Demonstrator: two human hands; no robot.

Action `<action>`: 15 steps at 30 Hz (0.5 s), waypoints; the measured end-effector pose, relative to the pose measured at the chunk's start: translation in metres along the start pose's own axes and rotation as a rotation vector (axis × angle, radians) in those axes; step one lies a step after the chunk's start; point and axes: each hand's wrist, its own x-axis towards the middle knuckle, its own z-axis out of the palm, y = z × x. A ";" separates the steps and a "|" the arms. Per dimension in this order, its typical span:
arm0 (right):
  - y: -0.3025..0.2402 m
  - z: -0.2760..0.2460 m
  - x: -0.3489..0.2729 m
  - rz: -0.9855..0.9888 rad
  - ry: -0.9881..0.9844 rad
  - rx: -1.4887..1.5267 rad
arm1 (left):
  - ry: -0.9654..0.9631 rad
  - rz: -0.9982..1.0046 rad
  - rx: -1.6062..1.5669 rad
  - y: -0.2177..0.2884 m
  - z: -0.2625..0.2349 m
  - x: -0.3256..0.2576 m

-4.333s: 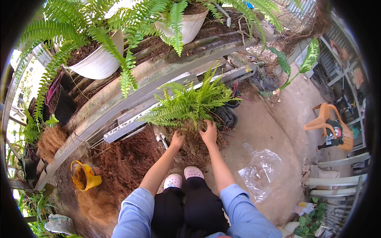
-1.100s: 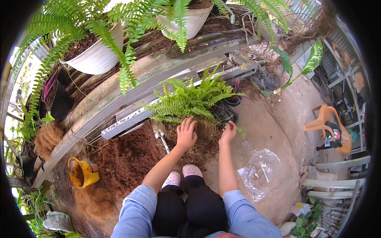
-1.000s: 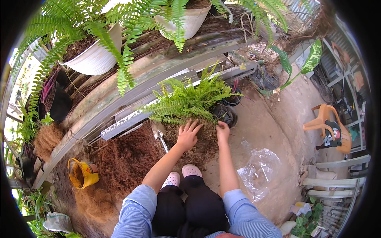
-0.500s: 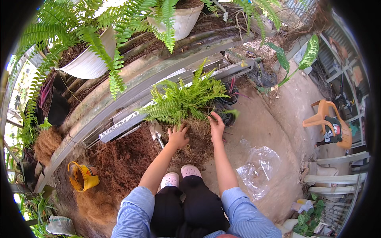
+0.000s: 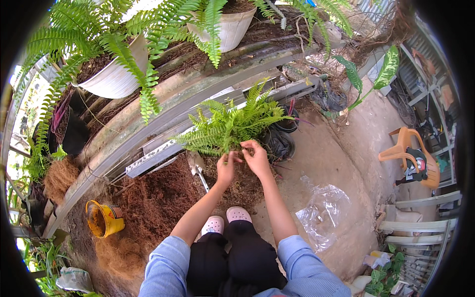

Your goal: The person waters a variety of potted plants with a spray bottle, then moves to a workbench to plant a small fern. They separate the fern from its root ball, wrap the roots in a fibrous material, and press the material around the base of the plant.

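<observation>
A leafy green fern (image 5: 230, 126) stands in front of me, its fronds spread over the pale metal bars behind it. At its near base my left hand (image 5: 226, 167) is closed, fingertips curled in and slightly blurred. Right beside it, my right hand (image 5: 255, 159) pinches its fingers together at the lower fronds. Whatever lies between the fingertips of either hand is too small to make out. Under my hands is brown fibrous soil. Left of my left hand, a hand trowel (image 5: 199, 169) rests with its blade in the loose brown coir (image 5: 148, 198).
A yellow bucket (image 5: 110, 220) tips on the coir at left. Crumpled clear plastic (image 5: 324, 213) lies on the floor at right, before an orange plastic chair (image 5: 413, 153). White pots (image 5: 118, 72) of ferns line the raised ledge. A black plastic bag (image 5: 279, 143) sits beside the fern.
Both hands have come together at the fern's near base. My left hand went from spread fingers to closed; my right hand moved left from the fern's right side.
</observation>
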 end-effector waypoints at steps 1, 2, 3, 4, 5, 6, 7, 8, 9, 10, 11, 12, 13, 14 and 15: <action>0.000 -0.002 0.000 0.013 0.045 -0.023 | 0.057 0.151 -0.006 -0.013 -0.010 0.006; 0.014 -0.002 0.002 0.050 0.057 -0.060 | 0.080 0.127 0.059 -0.025 -0.027 0.011; 0.021 -0.006 0.001 0.084 0.031 -0.032 | 0.075 0.063 -0.041 -0.029 -0.036 0.012; 0.028 -0.008 0.000 0.118 0.006 -0.003 | 0.070 -0.001 -0.140 -0.033 -0.044 0.011; 0.034 -0.010 -0.002 0.133 -0.049 -0.018 | 0.078 -0.030 -0.180 -0.037 -0.049 0.010; 0.039 -0.011 -0.004 0.150 -0.104 -0.033 | 0.086 -0.062 -0.220 -0.037 -0.052 0.007; 0.044 -0.011 -0.008 0.166 -0.159 -0.049 | 0.093 -0.093 -0.260 -0.037 -0.054 0.004; 0.048 -0.011 -0.013 0.100 -0.231 -0.096 | 0.079 -0.097 -0.244 -0.037 -0.054 0.003; 0.050 -0.009 -0.018 0.032 -0.305 -0.143 | 0.067 -0.100 -0.228 -0.035 -0.054 0.003; 0.049 -0.008 -0.023 -0.036 -0.377 -0.189 | 0.054 -0.103 -0.212 -0.032 -0.053 0.003; 0.053 -0.006 -0.028 -0.187 -0.364 -0.339 | 0.034 -0.009 -0.171 -0.030 -0.051 0.004; 0.057 -0.006 -0.029 -0.148 -0.378 -0.365 | 0.011 0.028 -0.138 -0.025 -0.048 0.006; 0.061 -0.008 -0.030 -0.108 -0.391 -0.391 | -0.013 0.064 -0.105 -0.020 -0.045 0.009; 0.065 -0.010 -0.031 -0.068 -0.404 -0.417 | -0.037 0.100 -0.072 -0.016 -0.043 0.010; 0.056 -0.011 -0.031 0.041 -0.335 -0.357 | -0.043 0.077 -0.121 -0.005 -0.040 0.007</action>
